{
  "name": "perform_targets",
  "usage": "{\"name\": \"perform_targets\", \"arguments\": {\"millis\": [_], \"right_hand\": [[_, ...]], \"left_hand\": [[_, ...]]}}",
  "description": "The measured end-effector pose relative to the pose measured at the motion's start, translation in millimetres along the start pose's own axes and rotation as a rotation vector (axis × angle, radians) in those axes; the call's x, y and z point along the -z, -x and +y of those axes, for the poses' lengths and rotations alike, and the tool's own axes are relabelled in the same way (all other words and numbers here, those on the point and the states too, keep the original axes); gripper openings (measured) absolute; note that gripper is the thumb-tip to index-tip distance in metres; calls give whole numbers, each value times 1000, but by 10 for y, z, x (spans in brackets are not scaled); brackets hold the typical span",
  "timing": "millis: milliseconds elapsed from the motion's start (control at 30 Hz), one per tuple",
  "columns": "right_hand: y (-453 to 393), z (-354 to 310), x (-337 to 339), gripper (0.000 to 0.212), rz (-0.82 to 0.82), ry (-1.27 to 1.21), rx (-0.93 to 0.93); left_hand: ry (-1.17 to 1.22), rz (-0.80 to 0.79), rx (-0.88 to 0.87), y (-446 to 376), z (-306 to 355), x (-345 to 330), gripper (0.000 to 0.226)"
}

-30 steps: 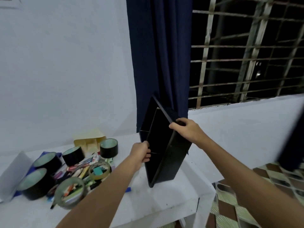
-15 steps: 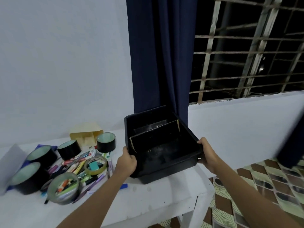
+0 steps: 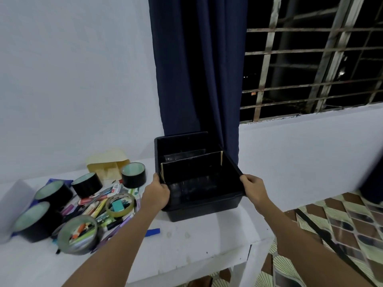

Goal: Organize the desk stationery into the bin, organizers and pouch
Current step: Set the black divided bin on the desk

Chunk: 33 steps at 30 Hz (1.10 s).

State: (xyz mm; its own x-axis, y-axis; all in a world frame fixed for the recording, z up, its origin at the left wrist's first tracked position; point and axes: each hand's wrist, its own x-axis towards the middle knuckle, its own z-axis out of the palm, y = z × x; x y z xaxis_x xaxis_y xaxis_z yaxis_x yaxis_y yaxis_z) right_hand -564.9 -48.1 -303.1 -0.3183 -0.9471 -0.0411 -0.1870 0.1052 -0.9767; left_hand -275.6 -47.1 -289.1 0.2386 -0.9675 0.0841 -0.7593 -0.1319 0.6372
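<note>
A black bin (image 3: pixel 204 208) with a cardboard divider inside stands upright on the right part of the white desk (image 3: pixel 186 251). My left hand (image 3: pixel 156 192) grips its left rim and my right hand (image 3: pixel 253 188) grips its right rim. Left of the bin lies a heap of pens and markers (image 3: pixel 97 208) mixed with tape rolls: several black ones (image 3: pixel 133 177), a clear yellowish one (image 3: pixel 120 205) and a grey one (image 3: pixel 77 235). A cream plastic organizer (image 3: pixel 107 165) stands behind the heap near the wall.
A dark blue curtain (image 3: pixel 196 69) hangs right behind the bin. A barred window (image 3: pixel 310 59) is at the right above a white ledge. The desk's right edge lies just past the bin, with patterned floor tiles (image 3: pixel 342 224) below. A blue cap (image 3: pixel 152 232) lies near the desk's middle.
The bin went from tilted on its side in the air to upright and resting on the desk. Both hands shifted to its left and right rims.
</note>
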Motion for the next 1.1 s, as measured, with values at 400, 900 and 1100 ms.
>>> {"name": "perform_targets", "arguments": {"millis": [400,900,1100], "right_hand": [[-297,35,-155,26,78,149,134],[-308,-754,-1010,33,-60,620,684],[-192,-1321,-2080,34,-361,514,739]], "left_hand": [[-13,-7,-7,-239,22,-13,31],[-191,81,-22,-690,-58,774,45],[-251,122,38,-1168,-514,1498,48]]}}
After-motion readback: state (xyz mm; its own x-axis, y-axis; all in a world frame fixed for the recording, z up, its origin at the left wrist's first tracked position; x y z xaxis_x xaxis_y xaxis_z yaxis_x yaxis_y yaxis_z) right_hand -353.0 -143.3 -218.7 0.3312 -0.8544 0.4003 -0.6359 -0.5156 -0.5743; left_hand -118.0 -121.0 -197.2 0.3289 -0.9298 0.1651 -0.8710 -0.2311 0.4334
